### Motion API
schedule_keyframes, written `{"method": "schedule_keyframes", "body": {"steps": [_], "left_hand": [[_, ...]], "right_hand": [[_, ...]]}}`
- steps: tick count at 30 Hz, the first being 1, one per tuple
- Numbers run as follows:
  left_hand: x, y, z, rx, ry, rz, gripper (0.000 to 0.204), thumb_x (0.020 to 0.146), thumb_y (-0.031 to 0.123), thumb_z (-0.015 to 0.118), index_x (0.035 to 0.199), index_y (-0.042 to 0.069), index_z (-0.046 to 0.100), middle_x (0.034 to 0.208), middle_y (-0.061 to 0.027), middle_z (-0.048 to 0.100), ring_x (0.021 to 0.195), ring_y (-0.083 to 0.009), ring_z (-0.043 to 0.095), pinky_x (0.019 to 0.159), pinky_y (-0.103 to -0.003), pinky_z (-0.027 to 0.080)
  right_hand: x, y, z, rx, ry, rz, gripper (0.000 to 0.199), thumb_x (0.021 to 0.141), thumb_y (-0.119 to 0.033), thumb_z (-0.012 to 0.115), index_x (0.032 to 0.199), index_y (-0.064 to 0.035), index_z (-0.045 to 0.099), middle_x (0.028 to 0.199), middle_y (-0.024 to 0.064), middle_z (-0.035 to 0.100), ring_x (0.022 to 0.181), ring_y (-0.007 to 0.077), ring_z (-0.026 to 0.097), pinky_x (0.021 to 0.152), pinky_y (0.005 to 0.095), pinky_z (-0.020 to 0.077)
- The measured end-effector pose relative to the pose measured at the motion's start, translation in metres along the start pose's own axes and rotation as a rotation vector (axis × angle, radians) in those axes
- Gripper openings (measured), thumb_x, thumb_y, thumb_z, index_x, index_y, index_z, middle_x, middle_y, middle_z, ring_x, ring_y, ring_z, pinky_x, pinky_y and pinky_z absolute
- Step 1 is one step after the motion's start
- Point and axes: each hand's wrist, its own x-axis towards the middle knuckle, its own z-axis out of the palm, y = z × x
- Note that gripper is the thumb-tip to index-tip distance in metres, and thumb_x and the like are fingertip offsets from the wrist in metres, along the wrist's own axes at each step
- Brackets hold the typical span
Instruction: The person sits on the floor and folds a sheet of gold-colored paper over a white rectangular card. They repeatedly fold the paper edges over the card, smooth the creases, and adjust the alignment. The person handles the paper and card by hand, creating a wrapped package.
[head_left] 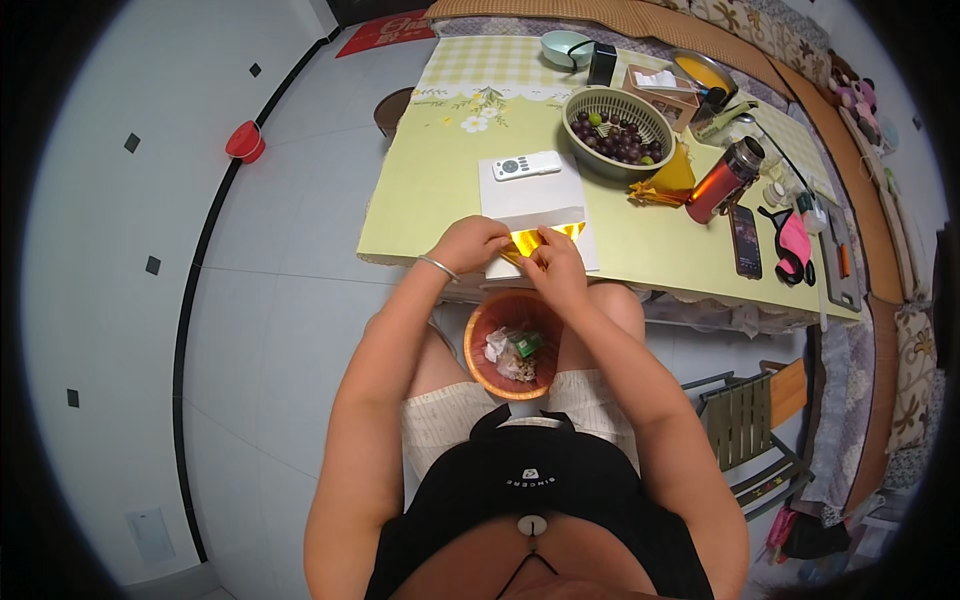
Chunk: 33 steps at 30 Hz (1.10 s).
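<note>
A small sheet of shiny gold foil paper (528, 240) is held between my two hands at the table's near edge. My left hand (472, 244), a bangle on its wrist, pinches the paper's left end. My right hand (557, 268) presses its fingers onto the right part, which looks folded along a slanting edge. Under the foil lies a white paper pad (566, 193), with a white remote control (527, 166) resting on its far end. More folded gold foil paper (668, 180) stands to the right. My fingers partly cover the sheet.
Beyond the pad sits a colander (577, 160) of dark grapes. A red thermos (722, 183), a phone (745, 241) and a pink-and-black item (794, 247) are to the right. Between my knees stands a waste bin (482, 368) with rubbish. A folding chair (735, 428) is at the right.
</note>
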Motion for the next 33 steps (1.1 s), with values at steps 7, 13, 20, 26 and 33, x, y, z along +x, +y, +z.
{"method": "schedule_keyframes", "body": {"steps": [7,13,20,26,33], "left_hand": [[-0.008,-0.009,0.022,0.032,0.308,-0.114,0.023,0.078,0.016,0.075,0.099,0.008,0.071,0.086,-0.0101,0.07,0.087,-0.032,0.064,0.078,-0.043,0.052],[-0.004,-0.005,0.036,0.101,0.413,-0.123,0.025,0.074,0.008,0.076,0.098,0.005,0.07,0.081,-0.0087,0.068,0.084,-0.0295,0.063,0.077,-0.041,0.052],[-0.004,-0.006,0.04,0.127,0.453,-0.122,0.024,0.074,0.007,0.075,0.098,0.006,0.07,0.081,-0.0081,0.068,0.084,-0.0301,0.062,0.077,-0.042,0.052],[-0.003,-0.005,0.04,0.158,0.441,-0.119,0.024,0.074,0.007,0.074,0.098,0.006,0.07,0.081,-0.0078,0.068,0.086,-0.0303,0.062,0.078,-0.042,0.051],[-0.01,0.021,0.028,0.446,0.635,0.054,0.025,0.074,0.011,0.076,0.098,0.005,0.07,0.089,-0.0103,0.067,0.089,-0.0311,0.063,0.079,-0.044,0.05]], "right_hand": [[-0.002,0.003,0.011,0.009,0.086,-0.016,0.02,0.073,-0.011,0.077,0.067,0.0013,0.062,0.128,0.0276,0.062,0.114,0.0428,0.058,0.103,0.0486,0.0438],[-0.002,0.001,0.01,-0.032,0.096,-0.044,0.017,0.074,-0.008,0.076,0.082,-0.0002,0.063,0.122,0.0262,0.064,0.113,0.0427,0.058,0.102,0.0495,0.0432],[-0.002,-0.006,0.009,-0.196,0.086,-0.154,0.036,0.08,-0.008,0.071,0.116,-0.0031,0.067,0.123,0.022,0.062,0.115,0.04,0.057,0.104,0.0517,0.042],[-0.003,-0.006,0.012,-0.286,0.083,-0.184,0.037,0.081,-0.009,0.069,0.118,-0.0052,0.069,0.125,0.0211,0.06,0.116,0.0385,0.056,0.104,0.0531,0.0416],[-0.002,-0.007,0.009,-0.32,0.042,-0.157,0.037,0.082,-0.01,0.068,0.118,-0.0033,0.068,0.125,0.0204,0.059,0.117,0.0384,0.055,0.104,0.0528,0.0412]]}}
